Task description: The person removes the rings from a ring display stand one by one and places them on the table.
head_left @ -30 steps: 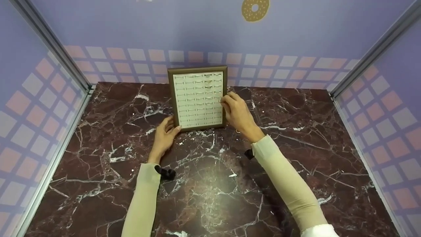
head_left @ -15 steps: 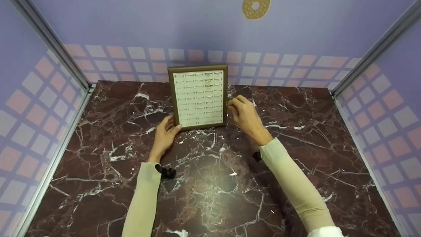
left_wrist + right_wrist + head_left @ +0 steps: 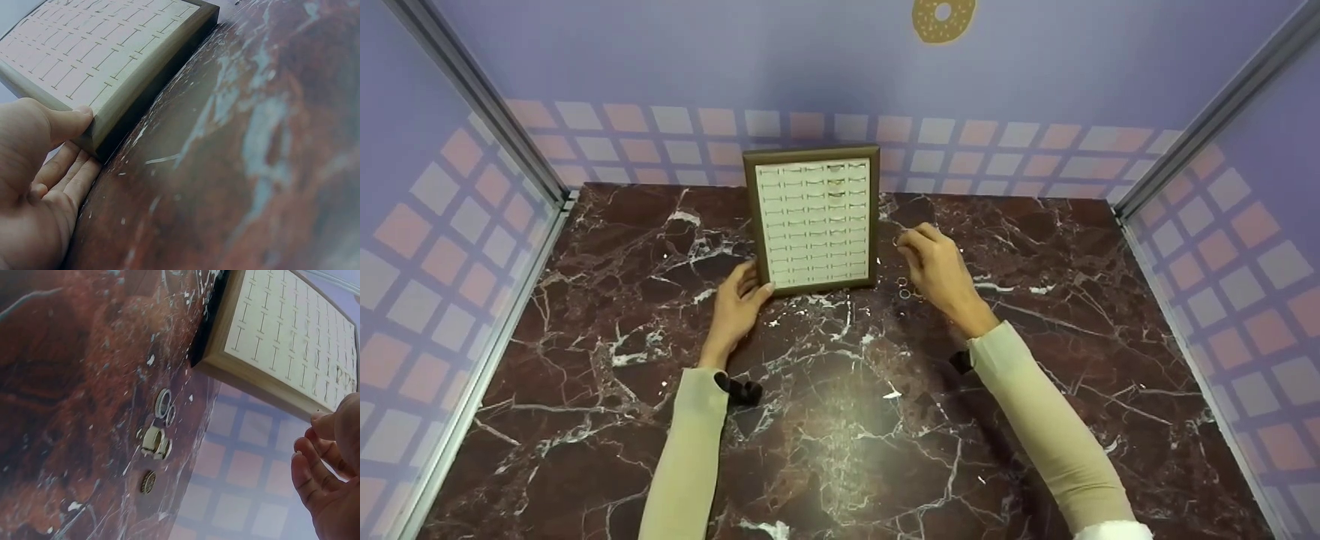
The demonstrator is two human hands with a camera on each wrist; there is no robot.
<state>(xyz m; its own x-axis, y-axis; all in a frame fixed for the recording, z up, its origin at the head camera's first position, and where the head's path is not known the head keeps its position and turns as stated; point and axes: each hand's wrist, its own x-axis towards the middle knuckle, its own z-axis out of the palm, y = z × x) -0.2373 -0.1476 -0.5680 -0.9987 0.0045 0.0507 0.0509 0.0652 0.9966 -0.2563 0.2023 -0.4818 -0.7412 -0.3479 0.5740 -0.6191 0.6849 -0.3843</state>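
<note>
A ring display board, with a brown frame and a white slotted pad, stands tilted on the table. Several rings sit in its fourth column. My left hand grips the frame's lower left corner, thumb on the front and fingers behind, as the left wrist view shows. Right of the board, my right hand is raised with thumb and index finger together; a tiny glint at the fingertips looks like a pinched ring. Below that hand, several loose rings lie on the table, silver and gold-coloured.
The dark red marbled table reaches to a purple back wall with pink and white squares. Side walls with metal edge strips close off the left and right.
My right hand has moved from the board's right edge to the right and slightly nearer, uncovering loose rings on the table. My left hand stays at the corner.
</note>
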